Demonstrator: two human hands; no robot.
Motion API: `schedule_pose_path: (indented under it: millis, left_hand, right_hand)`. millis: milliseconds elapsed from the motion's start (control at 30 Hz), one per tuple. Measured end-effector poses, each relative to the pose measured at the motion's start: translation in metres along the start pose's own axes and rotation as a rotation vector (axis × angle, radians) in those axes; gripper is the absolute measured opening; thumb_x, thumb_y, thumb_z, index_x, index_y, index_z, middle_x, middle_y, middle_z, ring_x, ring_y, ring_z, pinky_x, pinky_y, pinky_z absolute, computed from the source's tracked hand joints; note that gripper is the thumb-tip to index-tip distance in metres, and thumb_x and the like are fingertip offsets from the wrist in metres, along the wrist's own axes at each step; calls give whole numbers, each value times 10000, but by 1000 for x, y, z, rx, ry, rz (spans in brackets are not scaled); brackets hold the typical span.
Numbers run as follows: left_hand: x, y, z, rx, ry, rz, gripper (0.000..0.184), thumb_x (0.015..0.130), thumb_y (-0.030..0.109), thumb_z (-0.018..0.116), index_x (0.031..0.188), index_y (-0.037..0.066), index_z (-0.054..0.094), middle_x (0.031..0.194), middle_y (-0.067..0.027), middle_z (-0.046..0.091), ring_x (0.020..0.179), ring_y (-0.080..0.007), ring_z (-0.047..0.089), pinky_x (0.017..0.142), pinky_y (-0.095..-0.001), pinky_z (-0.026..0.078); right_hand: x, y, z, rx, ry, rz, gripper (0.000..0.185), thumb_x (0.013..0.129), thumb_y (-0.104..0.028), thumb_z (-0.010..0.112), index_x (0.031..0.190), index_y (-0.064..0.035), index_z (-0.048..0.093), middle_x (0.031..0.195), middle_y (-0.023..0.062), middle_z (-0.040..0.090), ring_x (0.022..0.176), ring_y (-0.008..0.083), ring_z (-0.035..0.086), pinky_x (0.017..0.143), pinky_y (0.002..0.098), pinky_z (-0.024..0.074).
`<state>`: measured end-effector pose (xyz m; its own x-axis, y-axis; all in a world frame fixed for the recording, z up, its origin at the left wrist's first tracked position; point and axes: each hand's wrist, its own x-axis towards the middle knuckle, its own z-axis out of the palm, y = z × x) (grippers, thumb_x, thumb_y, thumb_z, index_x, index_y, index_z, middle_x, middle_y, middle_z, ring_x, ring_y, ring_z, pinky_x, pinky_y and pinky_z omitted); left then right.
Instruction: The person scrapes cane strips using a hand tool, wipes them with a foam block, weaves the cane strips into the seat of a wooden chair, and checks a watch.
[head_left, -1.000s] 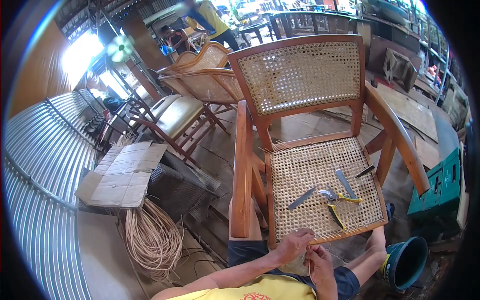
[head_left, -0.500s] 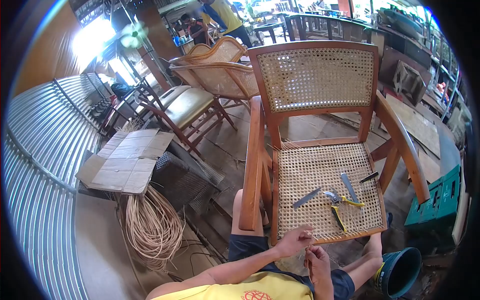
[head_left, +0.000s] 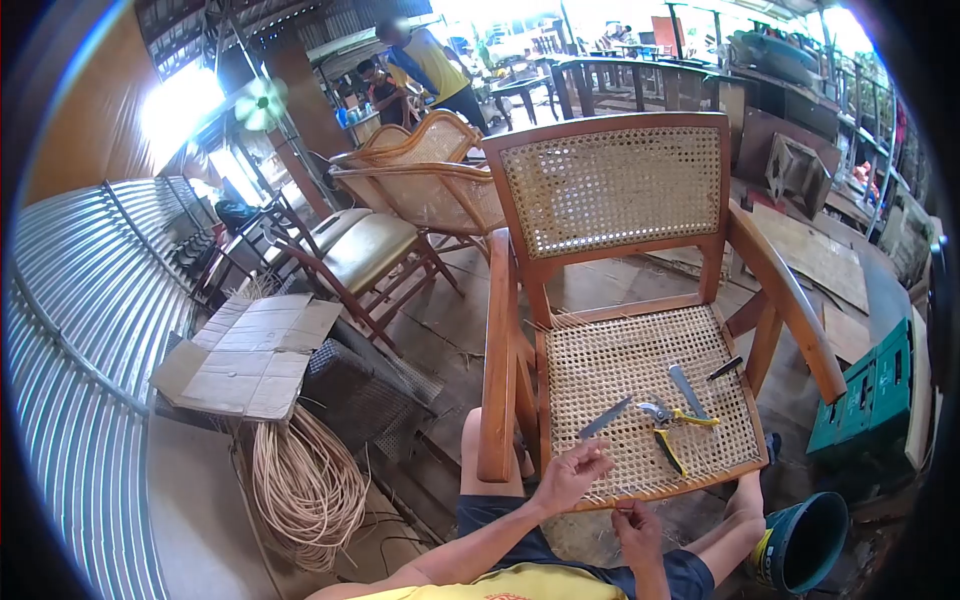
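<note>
A wooden armchair point(head_left: 497, 380) stands before me, its woven cane seat point(head_left: 600, 350) facing up. Above the seat's front left corner is my left hand point(head_left: 572, 476), thumb and fingertips drawn together; whatever they pinch is too small to make out. My right hand point(head_left: 638, 530) is closed at the front rail point(head_left: 690, 488), just below a row of loose cane ends, and its fingers hide what they grip. On the seat lie yellow-and-black pruning shears point(head_left: 664, 452), one flat metal blade point(head_left: 605, 417), another flat blade point(head_left: 687, 391) and a thin black-handled tool point(head_left: 725, 368).
A coil of cane point(head_left: 305, 485) hangs beneath flattened cardboard point(head_left: 250, 350) on the left. To the right stand a dark bucket point(head_left: 798, 540) and a green crate point(head_left: 862, 400). Other chairs point(head_left: 370, 250) are beyond, with two people point(head_left: 430, 68) farther back.
My hands have moved apart: the left went up and leftward over the seat corner, while the right stays near the front rail. The camera view has shifted slightly.
</note>
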<state>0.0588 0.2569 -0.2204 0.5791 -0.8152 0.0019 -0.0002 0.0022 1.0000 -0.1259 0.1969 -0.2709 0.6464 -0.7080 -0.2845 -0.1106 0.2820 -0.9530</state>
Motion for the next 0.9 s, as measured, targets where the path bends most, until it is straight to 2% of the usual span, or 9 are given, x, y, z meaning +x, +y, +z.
schedule_pose_path:
  millis: [67, 200, 300, 367, 467, 533, 600, 733, 900]
  left_hand:
    - [-4, -2, 4, -80, -84, -105, 255, 980, 90, 621, 1224, 17, 626, 1087, -61, 693, 984, -109, 664, 837, -237, 544]
    - [-17, -21, 18, -132, -72, -58, 323, 968, 80, 635, 1283, 17, 601, 1026, -60, 696, 978, -104, 666, 816, -238, 548]
    - [-25, -17, 21, 158, -92, 93, 298, 971, 79, 627, 1258, -2, 614, 1023, -62, 696, 977, -129, 670, 838, -251, 547]
    - [-21, -13, 14, 581, -171, 318, 231, 954, 75, 624, 1173, 11, 654, 1166, -114, 697, 1048, -169, 664, 863, -320, 549]
    - [-11, -56, 16, 233, -78, 311, 232, 927, 61, 633, 1153, 21, 668, 1153, -127, 703, 1016, -176, 676, 851, -332, 546]
    - [-8, -30, 16, 372, -35, 25, 273, 913, 74, 649, 1178, 9, 654, 1089, -117, 714, 967, -147, 676, 847, -327, 546]
    - [2, -6, 18, 4, 23, -238, 321, 925, 111, 670, 1204, -44, 634, 979, -72, 711, 941, -118, 653, 843, -288, 552]
    - [19, -15, 6, -116, -18, -315, 236, 938, 111, 675, 1141, -5, 643, 913, -77, 715, 742, -128, 669, 674, -250, 532]
    - [25, -32, 0, -184, -33, -372, 233, 957, 130, 663, 1156, 19, 617, 924, -85, 713, 749, -137, 692, 629, -232, 549]
  right_hand:
    - [1, -2, 1, 36, -5, 17, 82, 912, -25, 642, 993, -25, 656, 704, -56, 576, 604, 16, 475, 529, 199, 360]
    - [-1, -3, -2, 35, -19, 18, 58, 931, -56, 629, 980, -30, 646, 688, -33, 569, 575, 44, 497, 515, 209, 374]
    - [-5, -2, -5, 73, -44, 65, 43, 938, -73, 625, 950, -34, 639, 682, -35, 564, 572, 37, 489, 512, 209, 374]
    - [-4, -7, -6, 66, -45, 100, 46, 941, -76, 619, 928, -35, 633, 679, -38, 559, 574, 30, 481, 514, 209, 378]
    - [-1, -12, -4, 30, -24, 39, 83, 949, -103, 610, 895, -42, 621, 672, -35, 562, 584, 47, 491, 526, 230, 398]
    - [9, 12, -13, -160, -30, -60, 105, 934, -120, 623, 876, -34, 616, 671, -13, 564, 615, 70, 508, 556, 263, 419]
    - [2, -9, -10, -120, -26, 3, 128, 935, -150, 621, 901, -27, 628, 691, -8, 556, 665, 69, 507, 594, 261, 424]
    - [-10, -22, -16, 22, -79, 50, 181, 942, -146, 614, 1054, -8, 642, 826, -48, 579, 707, 30, 486, 604, 224, 408]
    - [-21, -26, -26, 34, -55, 199, 218, 954, -154, 619, 1104, 4, 631, 829, -66, 556, 687, 2, 448, 561, 190, 352]
